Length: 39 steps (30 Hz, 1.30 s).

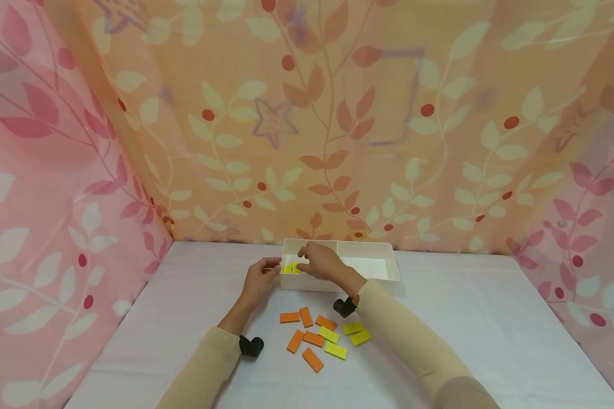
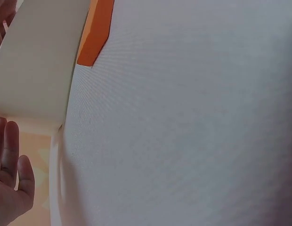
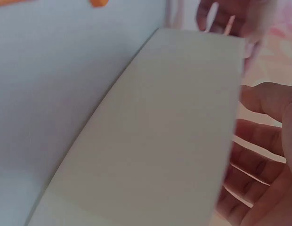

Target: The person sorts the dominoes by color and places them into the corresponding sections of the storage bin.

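A white two-compartment box stands near the back of the table. My right hand reaches over its front wall into the left compartment, where yellow tiles lie. In the right wrist view the thumb and fingers of that hand are spread apart and loosely bent, with nothing seen between them; the box wall hides the fingertips. My left hand is at the box's left end, fingertips right at its wall. The left wrist view shows its fingers fairly straight, holding nothing.
Several orange tiles lie loosely on the white-clothed table in front of the box, with several yellow tiles among and beside them. The box's right compartment shows its bare floor. A patterned curtain hangs close behind.
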Tool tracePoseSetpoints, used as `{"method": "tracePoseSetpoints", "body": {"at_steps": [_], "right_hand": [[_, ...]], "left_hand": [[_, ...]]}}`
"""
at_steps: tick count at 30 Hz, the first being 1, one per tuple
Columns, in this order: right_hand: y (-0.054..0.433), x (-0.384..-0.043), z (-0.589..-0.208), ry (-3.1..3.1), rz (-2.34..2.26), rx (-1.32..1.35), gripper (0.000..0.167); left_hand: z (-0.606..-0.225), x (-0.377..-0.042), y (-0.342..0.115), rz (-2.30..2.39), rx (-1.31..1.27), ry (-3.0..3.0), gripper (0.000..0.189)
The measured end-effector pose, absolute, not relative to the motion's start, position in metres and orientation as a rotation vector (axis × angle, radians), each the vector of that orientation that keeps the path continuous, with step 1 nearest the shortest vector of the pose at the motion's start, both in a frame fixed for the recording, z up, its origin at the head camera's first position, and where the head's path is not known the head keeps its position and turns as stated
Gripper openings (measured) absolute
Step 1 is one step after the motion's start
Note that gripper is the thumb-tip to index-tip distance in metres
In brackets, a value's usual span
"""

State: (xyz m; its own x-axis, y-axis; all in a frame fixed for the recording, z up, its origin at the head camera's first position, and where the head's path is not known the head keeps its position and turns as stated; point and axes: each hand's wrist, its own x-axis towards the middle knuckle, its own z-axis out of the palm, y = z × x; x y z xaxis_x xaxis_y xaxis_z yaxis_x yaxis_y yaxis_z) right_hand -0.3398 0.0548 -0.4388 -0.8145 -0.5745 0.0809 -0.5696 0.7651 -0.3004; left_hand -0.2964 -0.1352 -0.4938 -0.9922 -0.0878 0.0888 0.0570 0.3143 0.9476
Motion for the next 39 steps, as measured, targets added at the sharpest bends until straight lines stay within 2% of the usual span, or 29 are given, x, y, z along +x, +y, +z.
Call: {"method": "tracePoseSetpoints", "body": {"at_steps": [18,32,39], "right_hand": [[0.100,-0.285,-0.426,2.910,-0.787,-0.885,0.028],[0.140,-0.260,-0.423,2.771,-0.967,-0.917,0.028],[0.154,-0.246,-0.428,2.729,-0.973,-0.804,0.026]], "left_hand": [[-0.494,-0.297,-0.135,-1.779,0.057,-2.429,0.028],[-0.494,-0.296,-0.133,-1.763,0.072,-2.444,0.028],[-0.492,-0.294,-0.132,-1.756,0.073,-2.450,0.029]]}}
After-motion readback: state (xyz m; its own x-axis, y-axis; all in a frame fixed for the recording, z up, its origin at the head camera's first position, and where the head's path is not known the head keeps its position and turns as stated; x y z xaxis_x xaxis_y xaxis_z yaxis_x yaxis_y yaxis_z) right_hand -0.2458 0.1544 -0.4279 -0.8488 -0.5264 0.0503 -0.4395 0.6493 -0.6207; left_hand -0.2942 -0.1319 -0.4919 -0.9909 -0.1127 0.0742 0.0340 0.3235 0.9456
